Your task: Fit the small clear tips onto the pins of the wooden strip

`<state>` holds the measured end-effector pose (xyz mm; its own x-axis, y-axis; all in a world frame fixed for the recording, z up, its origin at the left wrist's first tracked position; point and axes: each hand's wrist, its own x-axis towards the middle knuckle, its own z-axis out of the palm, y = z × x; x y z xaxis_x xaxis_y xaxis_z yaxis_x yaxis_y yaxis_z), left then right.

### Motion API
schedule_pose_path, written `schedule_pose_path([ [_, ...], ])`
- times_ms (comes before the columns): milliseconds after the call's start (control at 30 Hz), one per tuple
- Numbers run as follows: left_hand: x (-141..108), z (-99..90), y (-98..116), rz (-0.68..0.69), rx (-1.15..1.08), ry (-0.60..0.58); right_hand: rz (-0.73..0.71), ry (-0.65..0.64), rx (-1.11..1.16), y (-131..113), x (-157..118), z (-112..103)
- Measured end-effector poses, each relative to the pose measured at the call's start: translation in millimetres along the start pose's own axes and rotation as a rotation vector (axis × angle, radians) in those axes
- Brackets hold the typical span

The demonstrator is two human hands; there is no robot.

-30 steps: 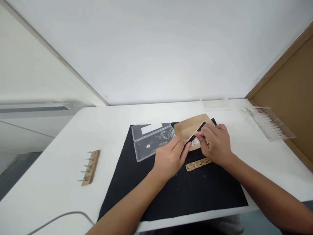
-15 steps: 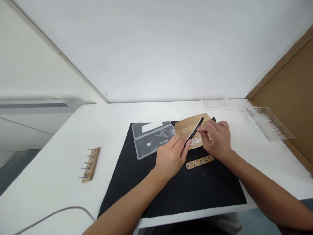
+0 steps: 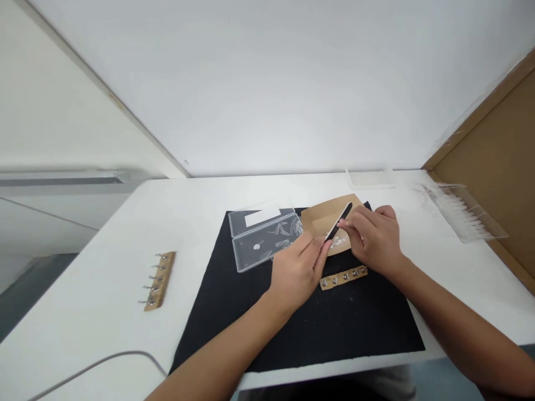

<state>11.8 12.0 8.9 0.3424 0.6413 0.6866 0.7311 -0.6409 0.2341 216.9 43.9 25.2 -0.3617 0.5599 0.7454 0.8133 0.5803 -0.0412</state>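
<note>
My left hand (image 3: 296,269) is closed around the lower end of a slim black nail file (image 3: 343,216) with a pale edge. The file slants up and to the right. My right hand (image 3: 376,236) is pinched against the file's side; whatever its fingertips hold is too small or hidden to make out. Beneath both hands lies an open brown paper tray (image 3: 320,214) with small whitish pieces (image 3: 339,243) in it. Closer to me, a cardboard strip (image 3: 343,278) with several metal clips rests on the black mat (image 3: 334,328).
An open clear plastic case (image 3: 246,257) holding transparent nail tips lies left of the tray. Another strip with clips (image 3: 160,281) and a grey cable (image 3: 137,353) are on the left. To the right are a clear tray of tips (image 3: 460,214) and a cardboard panel (image 3: 493,161).
The whole view has shifted slightly, so things appear a little further right. Both hands keep the same grip, and the file has moved only slightly against the right fingertips.
</note>
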Motion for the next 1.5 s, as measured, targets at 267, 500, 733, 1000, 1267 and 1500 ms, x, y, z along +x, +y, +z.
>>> schedule_pose_path([
  [267, -0.2, -1.5, 1.7, -0.024, 0.008, 0.014, -0.007, 0.004, -0.012, -0.2, -0.3, 0.1],
  [500, 0.4, 1.5, -0.6, -0.032, -0.021, 0.032, -0.071, 0.016, -0.058, -0.1, 3.5, 0.5],
  [733, 0.3, 2.1, 0.4, -0.024, -0.002, 0.011, -0.041, -0.016, -0.022, 0.3, 2.8, 0.7],
  [1000, -0.5, 1.7, 0.3, -0.020, 0.000, 0.018, -0.027, -0.003, 0.008, -1.6, 4.9, 0.9],
  [1267, -1.3, 4.6, -1.6, -0.006, -0.001, 0.039, -0.026, -0.009, 0.002, 0.4, 4.1, 1.3],
  [1500, -1.4, 6.6, -2.5, -0.031, -0.005, 0.059, -0.062, -0.007, -0.031, 2.3, 2.5, 4.8],
])
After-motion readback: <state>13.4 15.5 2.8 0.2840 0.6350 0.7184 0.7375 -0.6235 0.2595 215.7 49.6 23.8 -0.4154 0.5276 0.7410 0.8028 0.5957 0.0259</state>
